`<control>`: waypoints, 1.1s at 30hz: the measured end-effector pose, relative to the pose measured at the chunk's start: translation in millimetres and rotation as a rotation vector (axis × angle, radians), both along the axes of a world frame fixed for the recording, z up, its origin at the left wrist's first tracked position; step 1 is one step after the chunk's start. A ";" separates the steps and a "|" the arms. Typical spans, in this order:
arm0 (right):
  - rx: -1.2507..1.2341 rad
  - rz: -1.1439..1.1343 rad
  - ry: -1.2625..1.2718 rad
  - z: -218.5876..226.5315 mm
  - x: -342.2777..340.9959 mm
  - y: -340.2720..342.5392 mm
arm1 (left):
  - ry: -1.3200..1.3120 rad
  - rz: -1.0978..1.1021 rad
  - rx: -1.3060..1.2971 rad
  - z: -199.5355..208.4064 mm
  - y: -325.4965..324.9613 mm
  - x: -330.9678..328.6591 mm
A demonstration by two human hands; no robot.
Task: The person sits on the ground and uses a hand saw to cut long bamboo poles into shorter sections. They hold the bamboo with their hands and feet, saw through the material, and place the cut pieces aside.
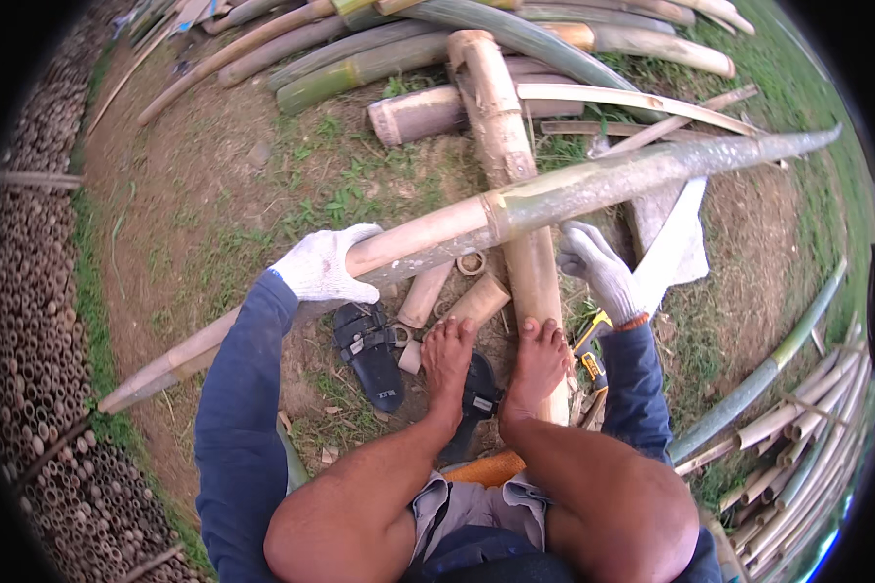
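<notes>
A long bamboo pole (593, 189) slants across the view, its near part pale and scraped, its far part green with white patches. My left hand (321, 266), in a white knit glove, grips the pale part. My right hand (601, 270), gloved too, hovers just below the green part with half-curled fingers and nothing visible in them. The pole rests across a thick pale bamboo post (527, 262) that has a notched far end. My bare feet press against the post's near end. Under my right forearm lies a handsaw with a yellow and black handle (590, 358) and a bright blade (673, 238).
Black sandals (371, 364) and short bamboo offcuts (478, 299) lie around my feet. Bamboo poles (360, 66) are piled at the far side. More poles (797, 428) lie at right, a stack of cut tubes (39, 350) at left. The ground is dirt and grass.
</notes>
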State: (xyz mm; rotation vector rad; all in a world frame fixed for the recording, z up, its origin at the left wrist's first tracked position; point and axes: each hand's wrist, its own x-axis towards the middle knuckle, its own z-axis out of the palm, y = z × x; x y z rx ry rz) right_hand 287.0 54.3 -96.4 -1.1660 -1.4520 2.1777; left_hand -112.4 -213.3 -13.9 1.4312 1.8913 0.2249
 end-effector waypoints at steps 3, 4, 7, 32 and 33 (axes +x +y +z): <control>0.294 -0.057 -0.200 -30.2 42.0 -22.3 | 0.013 -0.001 -0.007 -5.0 -37.8 -10.1; 0.506 -0.045 -0.376 -43.2 56.2 -26.7 | -0.026 0.012 -0.008 -6.7 -45.1 -10.2; 1.023 0.244 -0.927 -74.7 109.7 -38.2 | -0.038 -0.009 -0.001 -13.9 -50.1 -7.9; 0.541 -0.627 0.015 253.7 267.3 -160.6 | 0.388 0.106 0.217 -10.1 -11.4 62.3; 0.661 -0.553 -0.166 283.3 291.2 -166.4 | 0.378 0.102 0.219 -9.5 -11.5 61.6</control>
